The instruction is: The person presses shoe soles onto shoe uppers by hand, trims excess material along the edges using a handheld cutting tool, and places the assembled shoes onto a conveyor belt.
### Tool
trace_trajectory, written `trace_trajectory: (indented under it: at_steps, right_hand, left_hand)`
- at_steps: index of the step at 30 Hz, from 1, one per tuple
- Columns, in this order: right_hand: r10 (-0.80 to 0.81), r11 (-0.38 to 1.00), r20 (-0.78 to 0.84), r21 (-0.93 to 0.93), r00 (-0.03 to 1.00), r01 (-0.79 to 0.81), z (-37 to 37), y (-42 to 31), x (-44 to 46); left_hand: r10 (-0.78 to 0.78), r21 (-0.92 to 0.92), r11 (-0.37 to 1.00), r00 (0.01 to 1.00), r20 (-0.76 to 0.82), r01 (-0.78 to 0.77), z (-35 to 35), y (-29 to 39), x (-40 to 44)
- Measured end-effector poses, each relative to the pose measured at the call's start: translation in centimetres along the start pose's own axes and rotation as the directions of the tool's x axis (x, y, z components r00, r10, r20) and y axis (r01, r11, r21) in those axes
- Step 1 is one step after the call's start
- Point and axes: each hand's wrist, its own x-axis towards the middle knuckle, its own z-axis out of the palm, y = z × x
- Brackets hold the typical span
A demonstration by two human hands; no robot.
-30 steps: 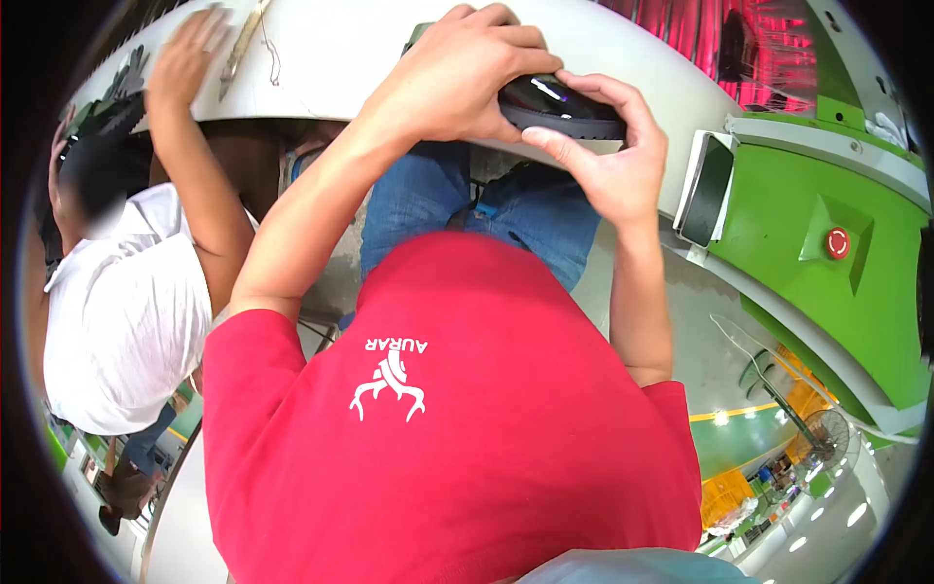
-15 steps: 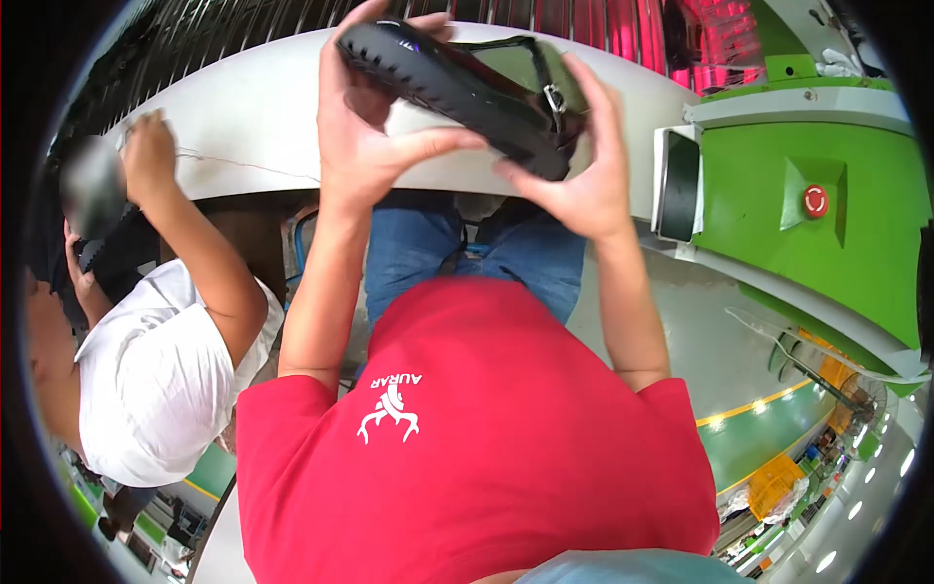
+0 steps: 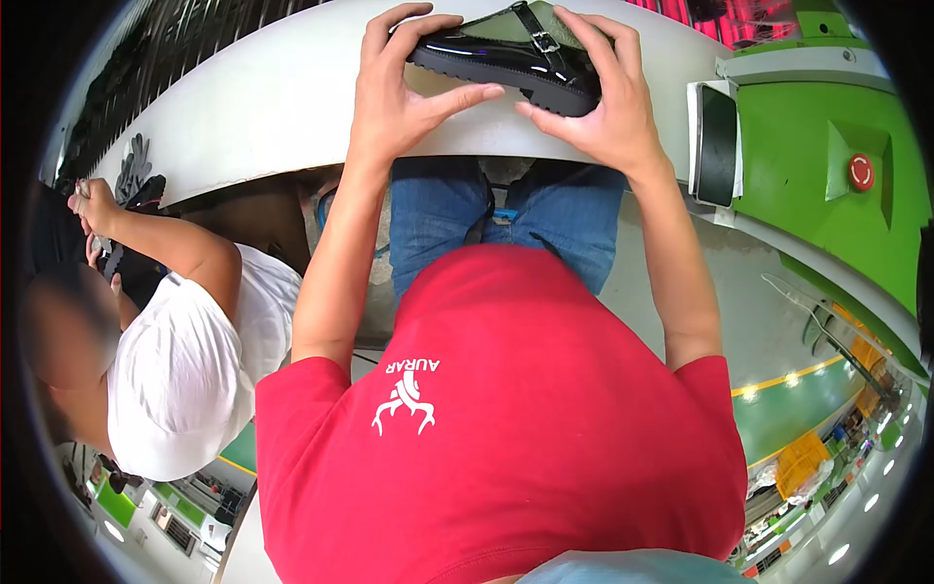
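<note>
A glossy black shoe point(image 3: 486, 51) with a buckled strap and a chunky ridged sole is held between my two hands above the white table. My left hand point(image 3: 397, 97) grips the toe end, thumb below by the sole and fingers over the top. Around the heel end is my right hand point(image 3: 613, 92), its thumb under the heel and its fingers behind the upper. The shoe is side-on, with its sole facing down toward me. Green shows inside the shoe's opening.
The white table point(image 3: 263, 117) curves along the front, with metal rollers point(image 3: 195, 49) behind it. At right stands a green machine point(image 3: 798, 146) with a red emergency button point(image 3: 861, 172). A co-worker in a white shirt point(image 3: 185, 360) sits at left, near grey gloves point(image 3: 134, 165).
The shoe has turned from a steep tilt, sole toward me, to nearly level and side-on, still in both hands. The co-worker's raised hand has come down and away from the table.
</note>
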Motion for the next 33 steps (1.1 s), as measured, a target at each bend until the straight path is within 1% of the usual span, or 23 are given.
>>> trace_trajectory:
  at_steps: [1, 2, 3, 6, 9, 10, 11, 13, 14, 17, 20, 23, 26, 29, 32, 33]
  right_hand:
    - [0.01, 1.0, 0.012, -0.004, 1.0, -0.01, 0.1, 0.4, -0.3]
    - [0.02, 1.0, 0.024, -0.008, 1.0, -0.02, 0.1, 0.6, -0.4]
    - [0.029, 1.0, 0.036, -0.012, 0.999, -0.029, 0.0, 0.6, -0.4]
    - [-0.104, 0.981, -0.148, -0.175, 0.983, 0.078, 0.7, -0.6, -0.3]
    - [-0.229, 0.923, -0.203, -0.357, 0.952, 0.146, 2.1, -0.1, -1.9]
    - [-0.173, 0.951, -0.277, -0.297, 0.945, 0.087, 3.1, -0.7, -2.4]
    - [-0.166, 0.95, -0.303, -0.306, 0.938, 0.069, 3.7, -0.8, -2.6]
    - [-0.15, 0.946, -0.355, -0.322, 0.923, 0.03, 4.6, -0.9, -2.8]
    - [-0.179, 0.94, -0.362, -0.337, 0.915, 0.05, 4.9, -0.8, -2.7]
    - [-0.148, 0.958, -0.391, -0.286, 0.908, 0.033, 5.8, -0.6, -2.4]
    - [-0.098, 0.982, -0.384, -0.187, 0.918, 0.027, 5.6, -0.2, -1.4]
    - [-0.153, 0.983, -0.394, -0.151, 0.906, 0.101, 5.9, 0.5, -1.3]
    - [-0.181, 0.974, -0.425, -0.2, 0.887, 0.103, 6.1, 0.2, -1.5]
    - [-0.166, 0.98, -0.422, -0.173, 0.891, 0.101, 6.1, 0.1, -1.7]
    - [-0.124, 0.975, -0.295, -0.212, 0.948, 0.061, 4.1, -0.2, -1.8]
    - [-0.05, 0.991, -0.277, -0.134, 0.96, 0.013, 3.2, -0.8, -1.5]
  left_hand:
    - [-0.016, -0.021, 1.0, 1.0, -0.002, 0.016, 0.2, 0.0, 0.2]
    - [-0.023, 0.043, 0.999, 0.999, 0.047, 0.021, 0.2, -0.6, 0.2]
    - [-0.024, 0.05, 0.999, 0.999, 0.049, 0.021, 0.2, -0.6, 0.2]
    - [-0.036, 0.07, 0.997, 0.999, 0.041, 0.033, 0.3, -0.5, 0.4]
    - [-0.047, 0.085, 0.995, 0.999, 0.02, 0.045, 0.5, 0.0, 0.6]
    - [-0.035, 0.092, 0.995, 0.999, 0.02, 0.033, 0.6, -0.1, 0.7]
    - [-0.02, 0.1, 0.995, 1.0, 0.021, 0.018, 0.6, -0.3, 0.9]
    - [0.11, 0.158, 0.981, 0.994, -0.004, -0.108, 0.8, -1.2, 1.2]
    - [0.176, 0.188, 0.967, 0.984, -0.012, -0.17, 0.8, -1.5, 1.2]
    - [0.244, 0.291, 0.92, 0.965, 0.099, -0.263, -0.4, 0.1, 2.6]
    - [0.226, 0.136, 0.958, 0.955, 0.192, -0.254, -0.2, 0.1, 3.7]
    - [0.234, 0.152, 0.952, 0.95, 0.205, -0.267, -0.3, 0.9, 4.2]
    - [0.196, 0.136, 0.962, 0.944, 0.264, -0.238, -0.1, -0.8, 3.6]
    - [0.222, 0.2, 0.945, 0.957, 0.189, -0.259, 0.2, -1.6, 2.5]
    - [0.281, 0.174, 0.939, 0.953, 0.111, -0.297, 0.4, -1.5, 2.3]
    - [0.28, 0.167, 0.941, 0.954, 0.111, -0.296, 0.3, -1.2, 2.0]
